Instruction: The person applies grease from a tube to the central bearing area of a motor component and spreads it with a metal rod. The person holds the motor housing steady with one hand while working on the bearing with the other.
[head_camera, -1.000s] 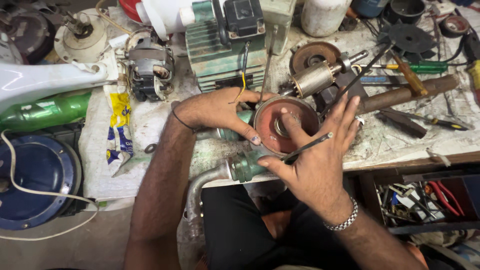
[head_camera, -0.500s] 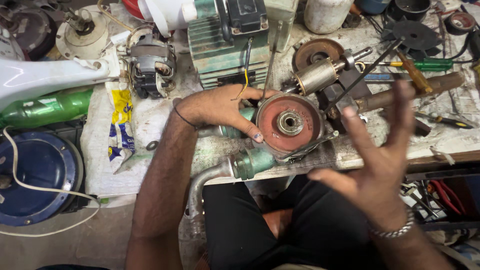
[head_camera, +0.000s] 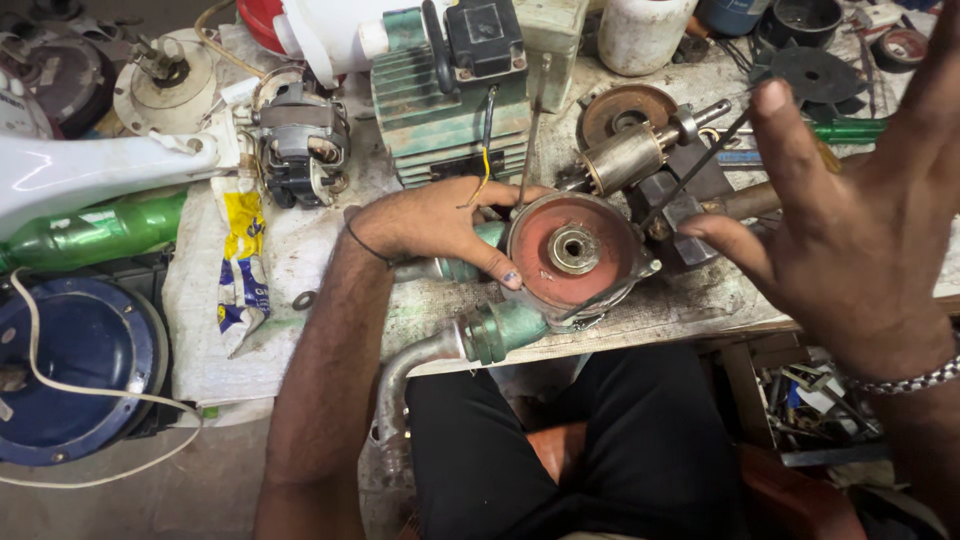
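Observation:
A round red pump casing (head_camera: 575, 250) with a metal hub at its centre lies on the workbench (head_camera: 690, 300), joined to a green pipe fitting (head_camera: 505, 330) and a grey bent pipe. My left hand (head_camera: 430, 225) grips the casing's left rim, thumb on the red face. My right hand (head_camera: 850, 230) is raised close to the camera at the right, fingers spread, holding nothing, above the bench's right side. A chain bracelet sits on that wrist.
Behind the casing stand a green ribbed motor (head_camera: 450, 100), a rotor with shaft (head_camera: 630, 155), a thin dark rod (head_camera: 700, 165) and a small stator (head_camera: 300, 150). At the left are a green bottle (head_camera: 90, 230), a yellow-blue packet (head_camera: 240, 260) and a blue round cover (head_camera: 70, 370).
My right hand left the red casing and lifted up to the right toward the camera; the thin tool it held is no longer seen. My left hand stays on the casing.

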